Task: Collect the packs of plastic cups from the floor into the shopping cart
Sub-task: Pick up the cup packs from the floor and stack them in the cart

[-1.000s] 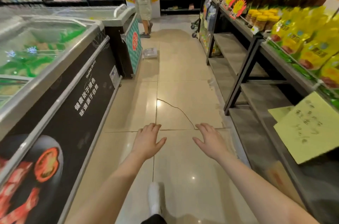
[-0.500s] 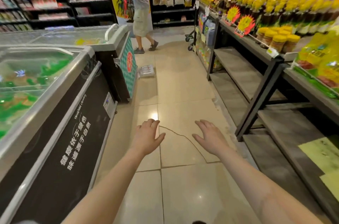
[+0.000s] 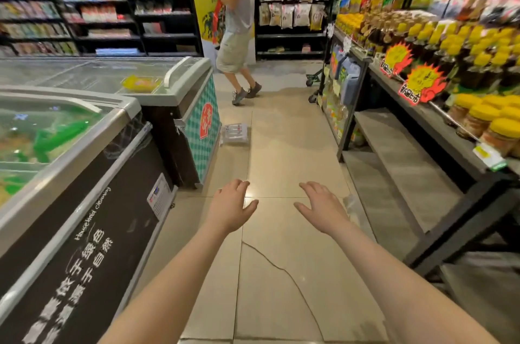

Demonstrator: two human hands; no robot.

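A clear pack of plastic cups (image 3: 235, 133) lies on the tiled floor beside the checked end of the far freezer. My left hand (image 3: 229, 207) and my right hand (image 3: 323, 207) are stretched out in front of me, palms down, fingers relaxed and holding nothing. Both hands are well short of the pack, which is farther up the aisle. A small part of a shopping cart (image 3: 315, 83), its lower frame and a wheel, shows behind the right shelf end.
Two chest freezers (image 3: 92, 152) line the left side of the aisle. Dark shelves (image 3: 422, 118) with yellow-capped bottles and jars run along the right. A person in a grey top (image 3: 239, 25) stands at the aisle's far end.
The view has advanced up the aisle and tilted upward; the pack of cups and the far person appear closer. Both hands stay outstretched and empty.
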